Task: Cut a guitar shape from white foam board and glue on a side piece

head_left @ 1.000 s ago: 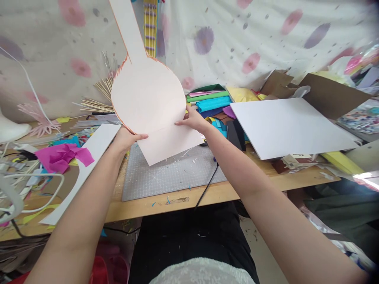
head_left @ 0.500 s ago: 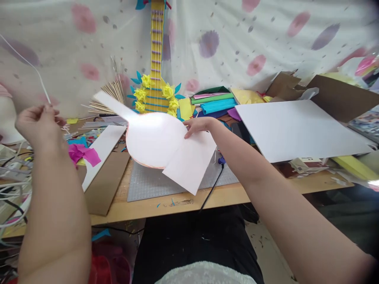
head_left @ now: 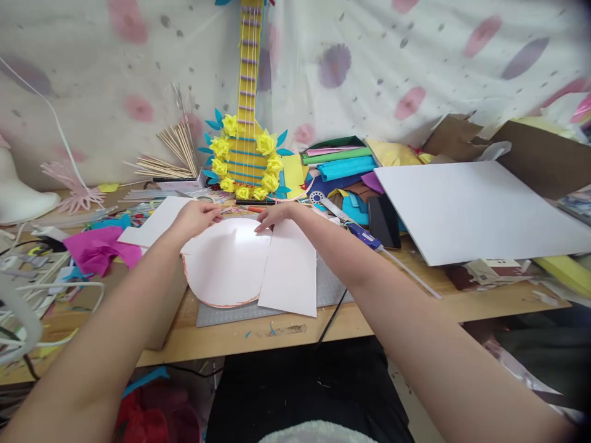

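A white board cutout [head_left: 226, 261] with a round body and orange-marked edge lies over the grey cutting mat [head_left: 217, 315]. A straight-edged white piece [head_left: 292, 271] adjoins its right side; I cannot tell whether they are joined. My right hand [head_left: 276, 216] grips the cutout's upper right edge, thumb on top. Beside the upper left edge, my left hand [head_left: 198, 219] is closed with fingertips pressed together; what they hold, if anything, is hidden. Behind stands a yellow toy guitar [head_left: 248, 154] with yellow paper flowers and blue leaves.
A blue glue gun [head_left: 364, 235] with a white stick lies right of the mat, near a black phone [head_left: 384, 221]. A large white board [head_left: 480, 209] covers the right side. Bamboo sticks [head_left: 178, 151], magenta paper [head_left: 99, 249] and white cables [head_left: 41, 289] crowd the left.
The white cutout has come down from a tilted, raised position to lie over the mat. My left hand has moved right from the far left to the cutout's upper edge.
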Available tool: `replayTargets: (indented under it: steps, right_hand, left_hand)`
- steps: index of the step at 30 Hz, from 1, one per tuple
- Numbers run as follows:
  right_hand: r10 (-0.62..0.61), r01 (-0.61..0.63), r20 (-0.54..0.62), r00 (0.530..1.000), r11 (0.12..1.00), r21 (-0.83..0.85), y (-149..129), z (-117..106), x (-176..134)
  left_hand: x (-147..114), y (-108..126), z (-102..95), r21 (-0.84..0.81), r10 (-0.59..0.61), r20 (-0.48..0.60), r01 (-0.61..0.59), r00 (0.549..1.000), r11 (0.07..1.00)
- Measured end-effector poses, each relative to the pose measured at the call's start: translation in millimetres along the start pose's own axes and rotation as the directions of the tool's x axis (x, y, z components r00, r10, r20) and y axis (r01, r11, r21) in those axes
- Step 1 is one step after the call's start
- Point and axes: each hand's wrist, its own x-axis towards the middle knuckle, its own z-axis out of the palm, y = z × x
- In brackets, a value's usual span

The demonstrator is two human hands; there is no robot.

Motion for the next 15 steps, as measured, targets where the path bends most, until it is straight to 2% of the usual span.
replayTargets:
  steps: [2,4,6,7,9,12,15]
  right_hand:
    - [-0.048,0.048,-0.051,0.998,0.999,0.008,3,1,7]
    - [-0.028,0.020,-0.260,0.965,0.999,-0.036,9,1,10]
    - [0.032,-0.087,-0.484,0.874,0.992,-0.091,17,-1,12]
    - [0.066,-0.149,-0.549,0.833,0.983,-0.108,21,-2,13]
    - [0.105,-0.236,-0.592,0.799,0.961,-0.147,26,-2,14]
    - [0.114,-0.291,-0.557,0.823,0.926,-0.239,27,2,21]
    - [0.093,-0.305,-0.548,0.831,0.900,-0.310,21,8,31]
  left_hand:
    - [4,-5,4.2,0.012,-0.045,0.039,0.045,0.998,0.999]
    - [8,-10,6.3,0.018,-0.068,0.023,0.068,0.997,0.998]
    - [12,-16,8.9,0.021,-0.079,-0.030,0.079,0.996,0.997]
    - [15,-20,10.9,0.026,-0.083,-0.052,0.084,0.995,0.996]
    - [22,-27,16.8,0.016,-0.086,-0.065,0.087,0.994,0.996]
    - [29,-33,26.9,-0.036,-0.024,-0.016,0.023,1.000,0.999]
    - [27,-27,31.5,0.061,0.034,0.026,-0.035,0.999,0.997]
